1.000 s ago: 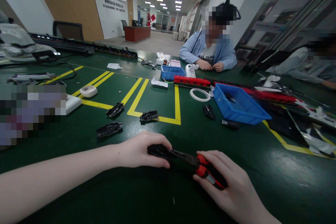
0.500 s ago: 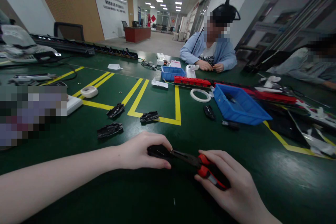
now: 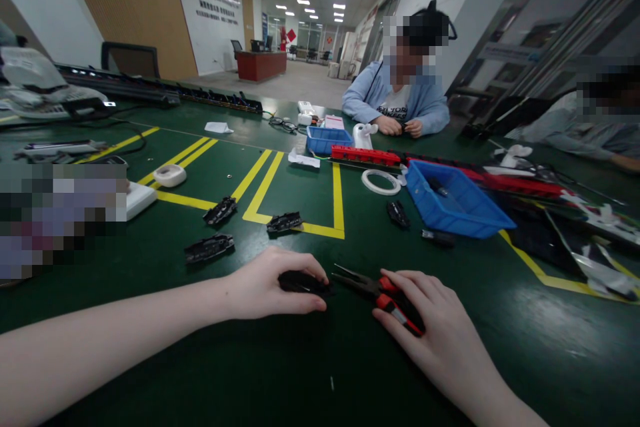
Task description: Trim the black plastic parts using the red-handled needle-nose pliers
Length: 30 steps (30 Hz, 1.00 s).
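Observation:
Between its thumb and fingers, my left hand [image 3: 280,283] grips a black plastic part [image 3: 303,282], partly covered by the fingers. My right hand [image 3: 430,317] is closed round the red-and-black handles of needle-nose pliers [image 3: 370,288]. Their slim jaws stand slightly apart and point left at the part, with a small gap between. Three similar black plastic pieces lie beyond my left hand: one piece [image 3: 210,249] nearest, another piece [image 3: 221,211] behind it, and a third piece [image 3: 285,222] on the yellow tape.
A blue bin [image 3: 457,203] stands right of centre, with a black piece [image 3: 399,213] beside it and a white ring [image 3: 381,181] behind. A smaller blue bin [image 3: 329,140] is farther back. A person in a blue top [image 3: 397,103] sits across the green table [image 3: 240,367].
The plier tips have come away from the black part and opened a little. My right hand has moved slightly up; the part has turned slightly in my left hand.

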Available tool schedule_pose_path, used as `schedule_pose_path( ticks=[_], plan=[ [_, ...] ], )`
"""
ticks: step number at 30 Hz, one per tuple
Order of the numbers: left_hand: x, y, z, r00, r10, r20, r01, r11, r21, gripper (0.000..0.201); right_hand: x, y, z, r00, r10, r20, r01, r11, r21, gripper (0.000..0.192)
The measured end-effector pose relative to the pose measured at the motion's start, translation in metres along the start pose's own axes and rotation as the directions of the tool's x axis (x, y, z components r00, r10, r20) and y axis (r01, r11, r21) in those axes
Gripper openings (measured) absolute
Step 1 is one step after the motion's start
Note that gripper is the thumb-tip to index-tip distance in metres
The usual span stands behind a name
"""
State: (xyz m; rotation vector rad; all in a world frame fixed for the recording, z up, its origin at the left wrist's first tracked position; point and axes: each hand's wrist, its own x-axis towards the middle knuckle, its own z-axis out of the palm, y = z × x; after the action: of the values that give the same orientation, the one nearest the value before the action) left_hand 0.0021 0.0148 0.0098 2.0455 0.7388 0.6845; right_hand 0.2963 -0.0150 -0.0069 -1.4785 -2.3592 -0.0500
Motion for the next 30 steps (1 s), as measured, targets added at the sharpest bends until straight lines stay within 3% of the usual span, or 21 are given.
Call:
schedule_pose_path(
  ticks=[3, 9, 15, 21, 30],
  plan=[
    [0.000, 0.000, 0.000, 1.000, -0.009, 0.002, 0.009, 1.000, -0.013, 0.026, 0.000, 0.000, -0.006, 0.999, -0.009, 0.040, 0.009, 1.000, -0.016, 0.047],
    [0.000, 0.006, -0.002, 0.999, -0.029, -0.016, 0.028, 0.998, -0.052, 0.026, -0.008, 0.021, -0.023, 0.991, 0.017, 0.133, -0.003, 0.995, -0.100, 0.072],
    [0.002, -0.005, -0.001, 1.000, -0.004, -0.030, 0.003, 0.999, -0.048, 0.030, -0.011, 0.017, -0.027, 0.980, 0.052, 0.189, -0.051, 0.999, -0.013, 0.055],
    [0.003, -0.008, -0.002, 0.999, 0.014, -0.033, -0.016, 0.999, -0.049, 0.030, -0.011, -0.008, -0.028, 0.985, 0.123, 0.122, -0.118, 0.992, -0.051, 0.038],
    [0.004, -0.008, -0.001, 0.999, 0.035, -0.009, -0.035, 0.999, -0.034, 0.030, -0.022, -0.015, -0.014, 0.987, 0.153, 0.054, -0.153, 0.988, -0.008, 0.046]
  ],
)
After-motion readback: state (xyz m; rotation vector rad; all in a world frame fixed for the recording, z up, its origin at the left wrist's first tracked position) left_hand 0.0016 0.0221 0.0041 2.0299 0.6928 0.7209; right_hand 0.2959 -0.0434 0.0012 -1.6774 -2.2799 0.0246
